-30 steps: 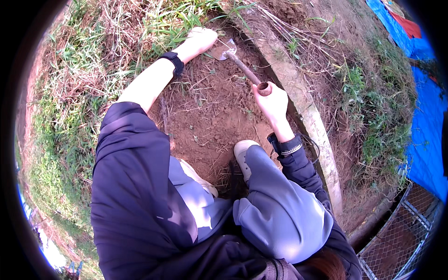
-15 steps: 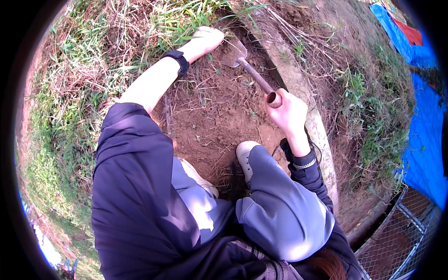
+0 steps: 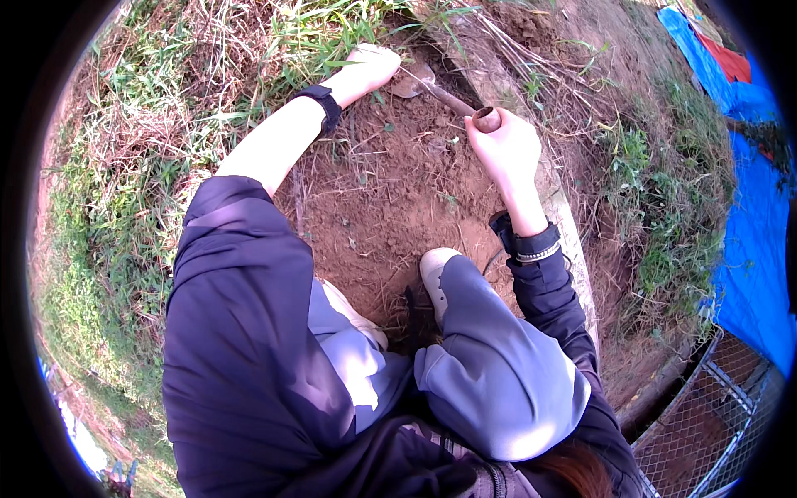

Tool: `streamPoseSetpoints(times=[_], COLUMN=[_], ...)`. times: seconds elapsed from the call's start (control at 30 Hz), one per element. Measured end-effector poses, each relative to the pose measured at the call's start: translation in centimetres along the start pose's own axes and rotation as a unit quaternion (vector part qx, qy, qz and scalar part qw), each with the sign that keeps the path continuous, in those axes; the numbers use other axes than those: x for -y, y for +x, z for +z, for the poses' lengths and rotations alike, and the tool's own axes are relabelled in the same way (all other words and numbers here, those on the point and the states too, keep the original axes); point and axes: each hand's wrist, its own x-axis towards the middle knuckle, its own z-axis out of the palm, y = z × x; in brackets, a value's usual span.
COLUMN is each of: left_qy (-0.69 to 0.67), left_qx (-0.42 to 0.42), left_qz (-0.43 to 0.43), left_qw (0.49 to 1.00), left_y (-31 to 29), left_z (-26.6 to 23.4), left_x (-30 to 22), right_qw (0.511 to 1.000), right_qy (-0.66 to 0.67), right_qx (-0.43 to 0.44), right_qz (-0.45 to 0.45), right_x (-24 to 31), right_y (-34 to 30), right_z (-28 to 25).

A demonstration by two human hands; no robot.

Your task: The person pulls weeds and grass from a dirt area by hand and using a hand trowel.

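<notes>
My right hand (image 3: 508,148) is wrapped round the handle of a small trowel (image 3: 455,103), whose hollow, rusty tube end sticks out above the thumb. Its rounded metal blade (image 3: 413,81) is low in the brown soil (image 3: 398,183), beside the grass edge. Just left of the blade, my left hand (image 3: 371,66) is closed at the grass tufts (image 3: 324,33). What its fingers hold is hidden; a thin line runs from them toward the blade. A black band circles my left wrist.
A concrete edging strip (image 3: 548,178) runs along the right of the soil. Weeds and dry stalks (image 3: 647,183) cover the bank beyond it. Further right lie a blue tarp (image 3: 755,249) and a wire mesh panel (image 3: 697,415). My shoes (image 3: 436,278) rest on the soil.
My right hand has moved forward and up with the trowel, so the handle looks shorter and the blade sits slightly farther off. My left hand has stayed nearly still.
</notes>
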Motion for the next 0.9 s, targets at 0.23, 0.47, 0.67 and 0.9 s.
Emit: streamPoseSetpoints(times=[0.23, 0.47, 0.67, 0.9], left_qy=[-0.138, 0.032, 0.058, 0.044], left_qx=[0.300, 0.346, 0.286, 0.270], left_qz=[-0.194, -0.047, -0.024, -0.006], left_qw=[0.924, 0.936, 0.956, 0.962], left_y=[1.8, 2.1, 1.1, 0.7], left_z=[-2.2, -4.1, -3.0, -2.4], left_x=[-0.1, 0.1, 0.6, 0.8], right_qw=[0.998, 0.994, 0.994, 0.994], right_qy=[0.039, 0.078, 0.072, 0.073], right_qx=[0.035, 0.049, 0.051, 0.054], right_qz=[0.039, 0.056, 0.062, 0.052], right_x=[-1.6, -2.2, -2.1, -1.4], right_y=[-1.0, -3.1, -3.5, -2.5], right_z=[0.1, -0.3, -0.1, 1.6])
